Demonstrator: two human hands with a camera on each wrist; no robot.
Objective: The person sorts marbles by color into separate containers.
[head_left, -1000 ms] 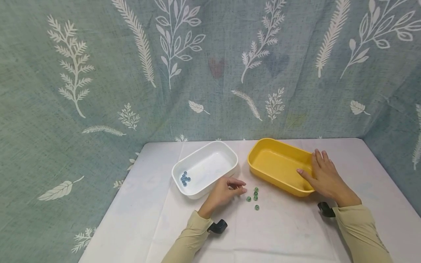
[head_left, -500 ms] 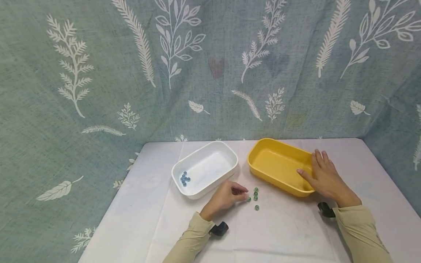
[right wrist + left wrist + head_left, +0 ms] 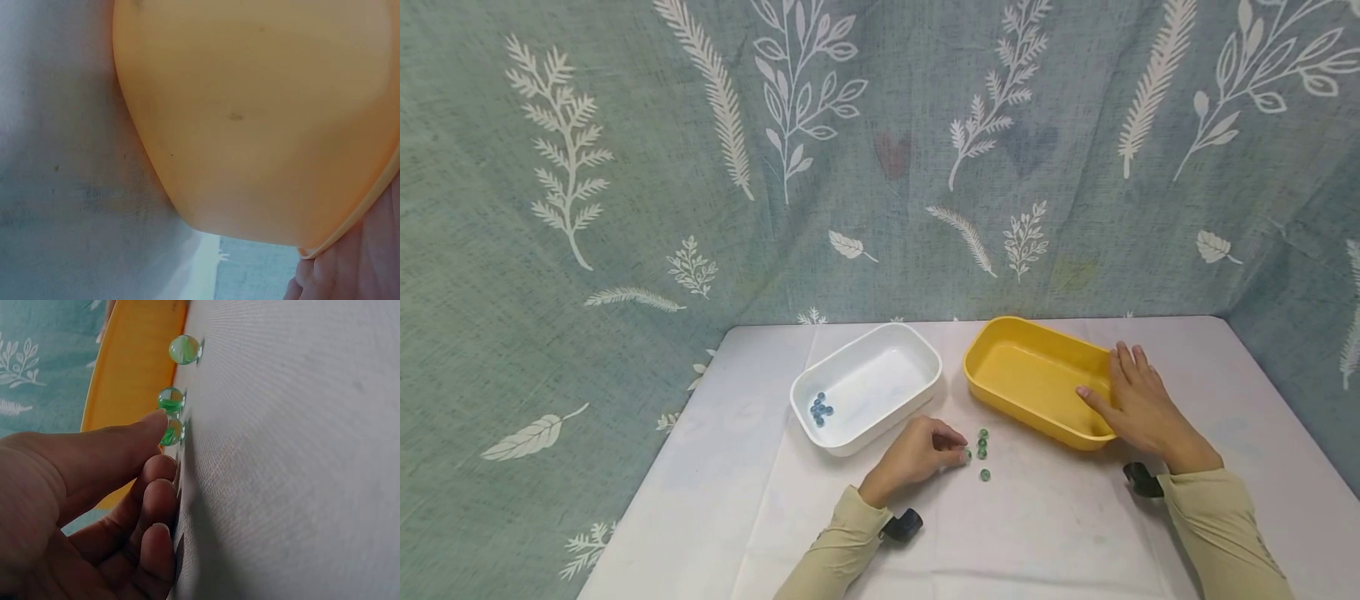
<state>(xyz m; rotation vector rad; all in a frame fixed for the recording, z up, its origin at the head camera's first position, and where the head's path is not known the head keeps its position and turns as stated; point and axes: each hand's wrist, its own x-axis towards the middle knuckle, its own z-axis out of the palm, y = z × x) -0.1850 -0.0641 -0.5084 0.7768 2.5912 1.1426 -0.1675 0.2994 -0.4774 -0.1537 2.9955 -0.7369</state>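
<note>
My left hand (image 3: 917, 454) is low at the table, thumb and index fingertips pinching a small green glass marble (image 3: 968, 456). In the left wrist view the thumb tip overlaps a marble (image 3: 173, 432), and the other fingers are curled beneath. More green marbles (image 3: 982, 443) lie just right of these fingertips, with a single one (image 3: 985, 475) nearer the front. My right hand (image 3: 1150, 417) holds the right end of a yellow tray (image 3: 1030, 410), thumb inside and fingers along the outer wall. From the right wrist, the tray (image 3: 250, 156) fills most of the view.
A white tray (image 3: 880, 429) stands left of the yellow one, with several blue marbles (image 3: 820, 409) in its near left corner. A white cloth (image 3: 1037, 533) covers the table. Leaf-patterned fabric (image 3: 880, 208) hangs behind it.
My left hand has moved slightly right and down to the nearest green marble, and its thumb and index finger have closed around it. The right hand and both trays stay in place.
</note>
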